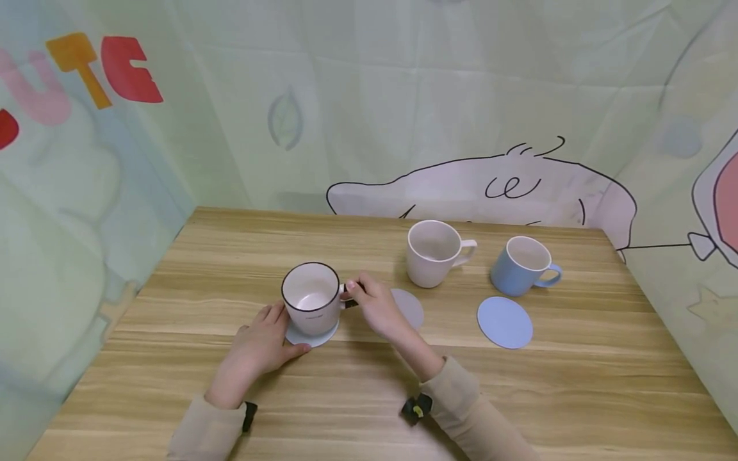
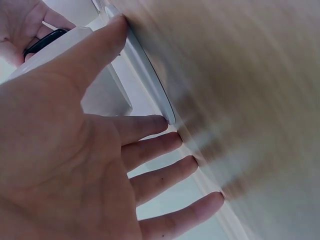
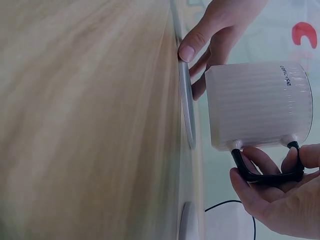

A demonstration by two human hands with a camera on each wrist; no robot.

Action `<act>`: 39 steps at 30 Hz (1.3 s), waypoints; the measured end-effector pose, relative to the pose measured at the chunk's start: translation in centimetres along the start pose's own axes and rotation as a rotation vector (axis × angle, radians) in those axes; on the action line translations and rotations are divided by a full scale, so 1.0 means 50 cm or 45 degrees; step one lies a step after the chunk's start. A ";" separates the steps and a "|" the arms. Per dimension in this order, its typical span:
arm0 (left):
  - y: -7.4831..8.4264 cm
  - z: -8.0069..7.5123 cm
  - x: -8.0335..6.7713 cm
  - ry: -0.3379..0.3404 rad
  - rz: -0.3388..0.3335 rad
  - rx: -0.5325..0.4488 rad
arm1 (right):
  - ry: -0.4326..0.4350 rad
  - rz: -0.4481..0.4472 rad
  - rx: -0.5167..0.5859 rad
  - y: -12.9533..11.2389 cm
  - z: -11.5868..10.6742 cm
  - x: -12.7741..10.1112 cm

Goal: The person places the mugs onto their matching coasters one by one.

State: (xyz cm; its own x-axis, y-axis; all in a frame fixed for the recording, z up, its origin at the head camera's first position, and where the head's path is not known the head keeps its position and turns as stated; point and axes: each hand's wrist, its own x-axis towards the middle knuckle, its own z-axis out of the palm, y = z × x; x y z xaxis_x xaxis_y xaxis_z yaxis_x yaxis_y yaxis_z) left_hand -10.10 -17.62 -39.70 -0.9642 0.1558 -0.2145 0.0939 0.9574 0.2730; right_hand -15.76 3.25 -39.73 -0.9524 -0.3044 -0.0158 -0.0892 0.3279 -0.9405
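Note:
My right hand [image 1: 378, 308] holds the black handle of a white mug [image 1: 314, 318] with a dark rim, its fingers curled round the handle. In the right wrist view, a gap shows between the upright mug's base and a pale round coaster [image 3: 186, 100] lying below it on the table. My left hand [image 1: 259, 344] is beside that coaster, thumb and index finger touching its edge. The fingers [image 2: 160, 180] of this hand are fairly straight and spread, their tips against the tabletop. From the head camera, the mug covers much of the coaster.
Toward the back of the wooden table [image 1: 369, 397] stand a plain white mug [image 1: 429, 266] and a blue mug [image 1: 510, 272]. A greyish coaster [image 1: 410, 308] lies partly behind my right hand, and a blue coaster [image 1: 505, 323] is in front of the blue mug. Printed cloth [image 1: 230, 96] hangs behind.

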 end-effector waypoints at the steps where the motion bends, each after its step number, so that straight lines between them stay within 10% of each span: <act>1: 0.000 0.000 -0.001 0.004 0.001 -0.003 | 0.000 -0.002 -0.001 0.000 0.001 0.000; 39: -0.006 0.008 -0.006 -0.007 -0.079 0.018 | -0.085 -0.036 -0.037 0.015 0.015 0.006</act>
State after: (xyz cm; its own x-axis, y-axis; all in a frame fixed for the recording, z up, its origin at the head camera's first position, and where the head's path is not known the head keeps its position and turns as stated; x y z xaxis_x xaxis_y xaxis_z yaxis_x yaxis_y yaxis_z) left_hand -9.73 -17.88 -40.07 -0.9669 0.0977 -0.2357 0.0380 0.9686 0.2456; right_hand -15.87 2.72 -40.71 -0.9279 -0.3725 -0.0125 -0.1255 0.3439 -0.9306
